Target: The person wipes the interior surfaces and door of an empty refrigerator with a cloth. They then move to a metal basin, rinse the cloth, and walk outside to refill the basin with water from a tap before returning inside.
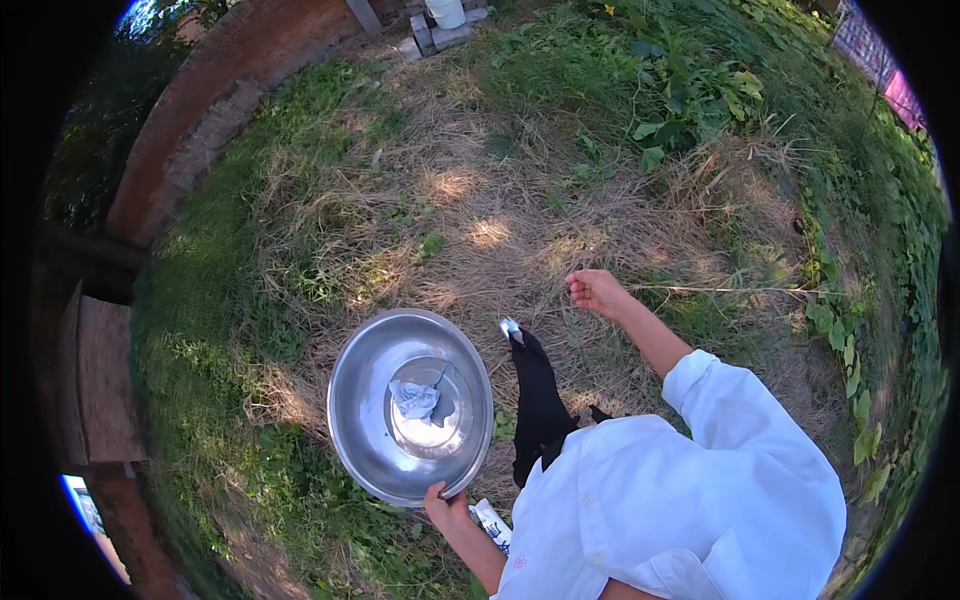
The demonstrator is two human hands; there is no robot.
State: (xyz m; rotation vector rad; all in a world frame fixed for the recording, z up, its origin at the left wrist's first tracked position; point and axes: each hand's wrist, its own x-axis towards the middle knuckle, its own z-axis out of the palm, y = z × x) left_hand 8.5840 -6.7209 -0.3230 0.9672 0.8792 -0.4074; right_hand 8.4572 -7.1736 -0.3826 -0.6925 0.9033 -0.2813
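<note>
My left hand (448,508) grips the near rim of a wide stainless steel basin (360,442), which is held out to the left of my body. On the basin's bottom lies a small crumpled light-blue piece (414,400), thin like plastic film or cloth. Further forward and to the right, my right hand (594,291) hangs over the dry grass with its fingers curled in. Nothing shows between those fingers. A white item with dark print (491,525) is partly visible between my left forearm and my white shirt (660,495).
Dry cut grass (487,202) covers the ground ahead. Leafy vine plants (667,112) grow at the upper right and along the right side. A brick wall (225,82) curves along the left. A white bucket (447,13) stands on blocks (450,36) at the far end. My shoe (511,328) points forward.
</note>
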